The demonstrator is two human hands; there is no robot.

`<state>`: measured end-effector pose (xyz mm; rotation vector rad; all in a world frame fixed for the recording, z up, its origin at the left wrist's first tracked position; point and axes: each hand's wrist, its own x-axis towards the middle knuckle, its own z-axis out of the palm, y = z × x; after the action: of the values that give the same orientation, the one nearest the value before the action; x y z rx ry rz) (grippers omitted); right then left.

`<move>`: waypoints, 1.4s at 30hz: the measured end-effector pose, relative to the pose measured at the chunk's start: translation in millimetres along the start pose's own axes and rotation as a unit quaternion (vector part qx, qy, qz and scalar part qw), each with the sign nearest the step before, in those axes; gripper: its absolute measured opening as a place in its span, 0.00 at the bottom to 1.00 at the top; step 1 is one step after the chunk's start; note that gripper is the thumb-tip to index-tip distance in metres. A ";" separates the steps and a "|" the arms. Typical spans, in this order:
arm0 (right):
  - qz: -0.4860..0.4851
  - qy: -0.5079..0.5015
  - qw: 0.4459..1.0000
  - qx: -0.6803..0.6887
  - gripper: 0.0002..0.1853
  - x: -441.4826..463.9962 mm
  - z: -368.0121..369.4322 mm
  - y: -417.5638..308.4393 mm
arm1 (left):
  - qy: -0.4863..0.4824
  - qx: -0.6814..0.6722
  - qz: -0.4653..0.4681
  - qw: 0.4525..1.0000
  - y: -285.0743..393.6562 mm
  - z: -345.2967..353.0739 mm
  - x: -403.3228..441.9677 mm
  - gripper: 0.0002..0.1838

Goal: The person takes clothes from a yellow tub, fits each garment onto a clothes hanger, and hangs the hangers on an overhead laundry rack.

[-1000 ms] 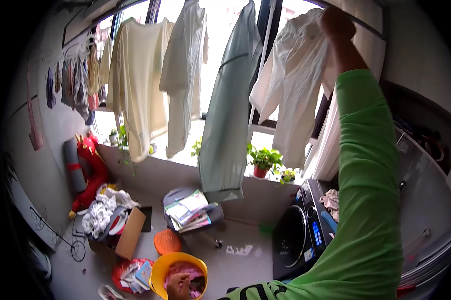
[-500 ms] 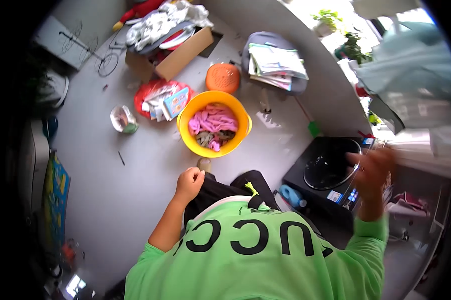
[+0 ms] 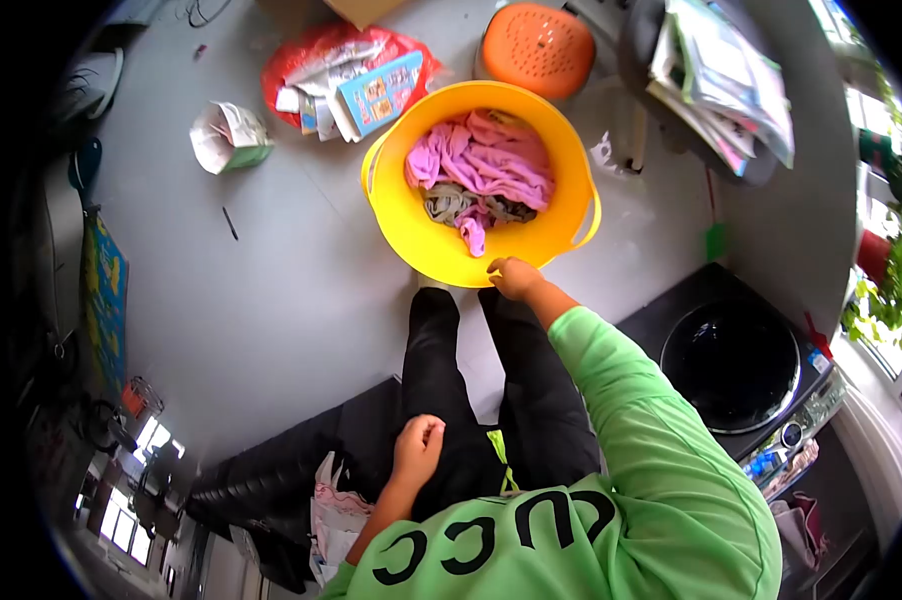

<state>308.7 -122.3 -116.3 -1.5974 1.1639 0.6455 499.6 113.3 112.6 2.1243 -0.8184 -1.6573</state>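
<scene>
A red bag (image 3: 283, 68) lies far left, an orange perforated seat (image 3: 538, 48) to its right; papers (image 3: 723, 75) rest on a chair (image 3: 641, 55).

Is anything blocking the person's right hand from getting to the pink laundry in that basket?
Only the near rim of the yellow basket: the right hand is at it, and the pink laundry lies inside, beyond it. No lid or other visible thing covers the laundry, so reaching over the rim looks unobstructed.

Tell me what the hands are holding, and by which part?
The right hand is at the near rim of the round yellow plastic basket; whether it grips there cannot be told. The left hand shows nothing held.
</scene>
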 end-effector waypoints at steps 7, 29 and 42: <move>0.124 0.064 0.987 -0.082 0.21 137.4 53.7 37.0 | 0.008 0.065 -0.040 0.997 -26.9 24.8 32.9 0.05; -0.109 -0.138 0.620 0.765 0.10 -106.6 -83.7 -33.9 | -0.012 -0.016 0.018 1.000 -15.6 -12.4 7.9 0.07; -0.597 -0.174 0.496 0.606 0.09 -399.2 -212.4 -212.6 | -0.251 -0.543 -0.229 0.768 152.8 -27.7 41.6 0.57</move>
<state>317.7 -168.3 381.2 -0.5447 -0.1709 -0.7191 496.4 -34.5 175.8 1.0587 0.5892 -2.1658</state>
